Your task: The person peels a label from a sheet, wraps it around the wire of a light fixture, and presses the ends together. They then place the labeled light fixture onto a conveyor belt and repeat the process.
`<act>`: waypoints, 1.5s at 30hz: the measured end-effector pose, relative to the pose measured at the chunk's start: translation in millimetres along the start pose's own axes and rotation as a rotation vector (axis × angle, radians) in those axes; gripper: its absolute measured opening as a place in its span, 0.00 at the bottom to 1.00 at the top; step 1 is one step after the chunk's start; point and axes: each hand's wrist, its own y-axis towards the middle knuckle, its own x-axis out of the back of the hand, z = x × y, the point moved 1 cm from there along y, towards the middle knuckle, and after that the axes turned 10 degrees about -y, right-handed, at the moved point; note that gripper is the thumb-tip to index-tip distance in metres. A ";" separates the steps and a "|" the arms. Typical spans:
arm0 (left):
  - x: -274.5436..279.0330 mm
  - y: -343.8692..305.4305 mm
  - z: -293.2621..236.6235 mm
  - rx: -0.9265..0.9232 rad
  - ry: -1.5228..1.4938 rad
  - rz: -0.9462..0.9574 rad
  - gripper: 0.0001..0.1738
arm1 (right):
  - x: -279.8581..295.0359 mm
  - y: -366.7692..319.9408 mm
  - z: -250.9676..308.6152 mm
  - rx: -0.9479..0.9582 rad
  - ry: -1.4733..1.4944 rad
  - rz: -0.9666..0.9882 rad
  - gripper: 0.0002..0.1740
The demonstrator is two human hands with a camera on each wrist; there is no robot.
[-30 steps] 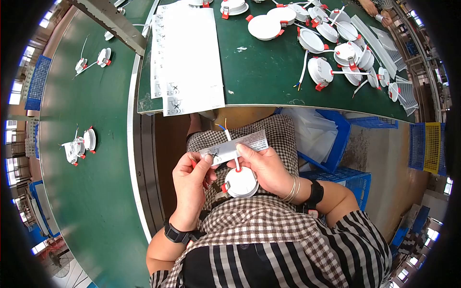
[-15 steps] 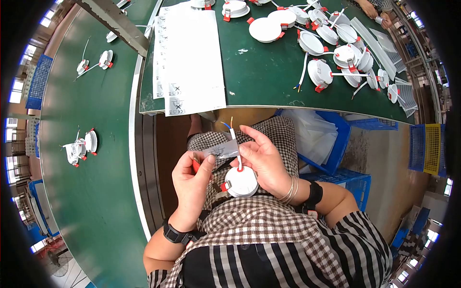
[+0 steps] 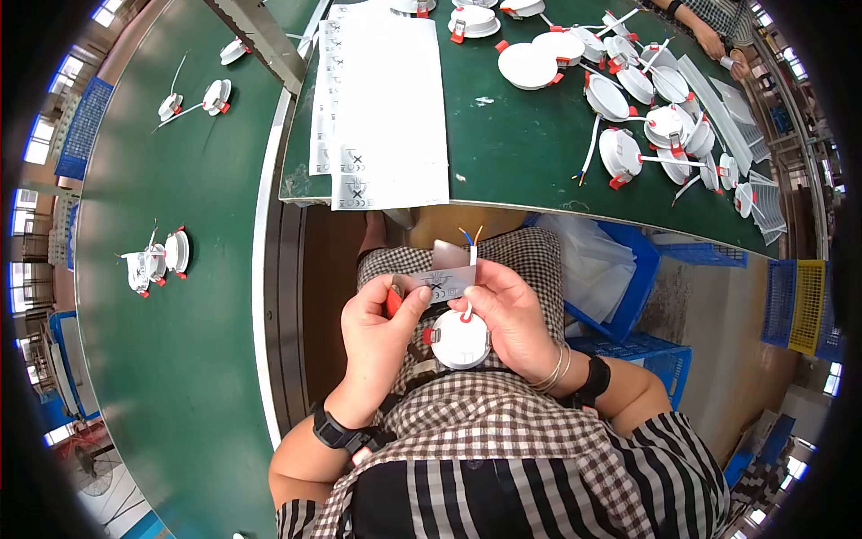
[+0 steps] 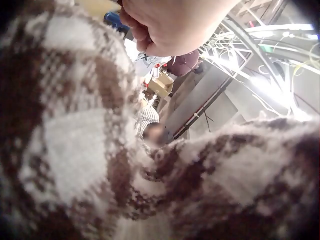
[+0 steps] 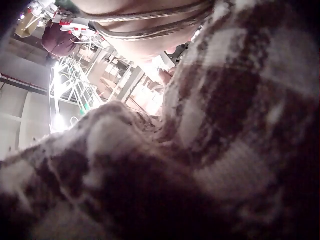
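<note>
While hands point(image 3: 379, 334) point(image 3: 514, 316) pinch label point(image 3: 446, 286), lamp point(image 3: 460, 341) partly hidden, perhaps cradled

White label sheets point(image 3: 382, 108) lie on the green bench point(image 3: 512, 166); loose downlights point(image 3: 621, 148) crowd its right; blue crates point(image 3: 639, 269) stand below.

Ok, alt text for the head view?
Left hand and right hand pinch a printed label on the cable of a white round downlight, over a checked lap. More downlights and label sheets lie on the green bench.
</note>
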 end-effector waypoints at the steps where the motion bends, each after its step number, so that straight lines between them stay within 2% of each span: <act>1: 0.0 -0.2 -1.0 0.001 0.000 -0.002 0.02 | 0.4 1.1 -2.1 -0.002 0.000 0.001 0.20; 3: -1.4 -0.5 -5.4 0.017 -0.019 -0.018 0.02 | 1.8 3.8 -5.1 0.000 -0.003 0.017 0.25; 7: 1.8 0.2 -9.6 -0.017 0.019 -0.055 0.03 | 4.3 2.8 -3.0 -0.031 -0.123 0.048 0.27; 9: 2.0 0.5 -25.5 -0.355 0.389 0.091 0.05 | 9.3 6.1 -8.4 -0.055 -0.267 0.042 0.27; 10: -1.2 -1.2 -33.7 -0.435 0.470 0.161 0.07 | 8.3 10.8 -9.3 -0.009 -0.217 0.025 0.28; 11: -3.8 0.4 -35.2 -0.614 0.479 0.275 0.10 | 7.3 14.9 -6.1 -0.005 -0.219 0.022 0.28; 13: -12.0 -2.8 -46.9 -0.778 0.530 0.352 0.12 | -0.8 20.7 7.8 0.005 -0.267 0.062 0.27; 14: -11.8 -2.2 -51.9 -0.783 0.531 0.355 0.12 | -5.7 22.0 13.1 0.014 -0.277 0.076 0.25; 16: -10.2 -1.6 -62.9 -0.909 0.524 0.450 0.12 | -8.1 27.9 19.7 -0.023 -0.343 0.068 0.23; 17: -10.8 -6.3 -70.5 -0.900 0.449 0.556 0.13 | -8.0 29.2 21.7 -0.067 -0.413 0.064 0.22; 18: -14.9 -13.0 -81.2 -0.905 0.388 0.595 0.12 | 9.9 41.2 -5.8 -0.045 -0.324 0.090 0.19; 21: -13.2 -17.3 -84.3 -0.821 0.224 0.667 0.10 | -2.1 36.1 5.9 -0.120 -0.147 0.127 0.16; 23: -2.6 -6.8 -72.0 -0.583 0.093 0.474 0.06 | -3.8 31.9 8.9 -0.142 -0.081 0.152 0.16; 24: -0.2 -7.3 -63.8 -0.384 0.008 0.332 0.05 | -8.3 26.7 14.2 -0.129 -0.033 0.174 0.16; 27: 3.1 -6.7 -36.4 -0.018 -0.282 0.116 0.04 | -3.8 16.9 12.6 -0.082 0.014 0.207 0.13; 29: 2.1 -5.0 -30.6 -0.035 -0.302 0.105 0.05 | -3.0 10.5 14.4 -0.149 -0.018 0.172 0.10; 36: 2.5 0.0 -18.0 -0.033 -0.319 0.041 0.06 | -4.4 9.8 14.9 -0.118 -0.037 0.157 0.09; 40: 4.4 3.1 -16.0 0.035 -0.326 0.008 0.06 | -3.2 10.6 13.9 -0.086 -0.081 0.148 0.09; 45: 7.8 2.2 -17.4 0.047 -0.309 -0.052 0.05 | 1.2 14.0 9.6 -0.077 -0.047 0.068 0.10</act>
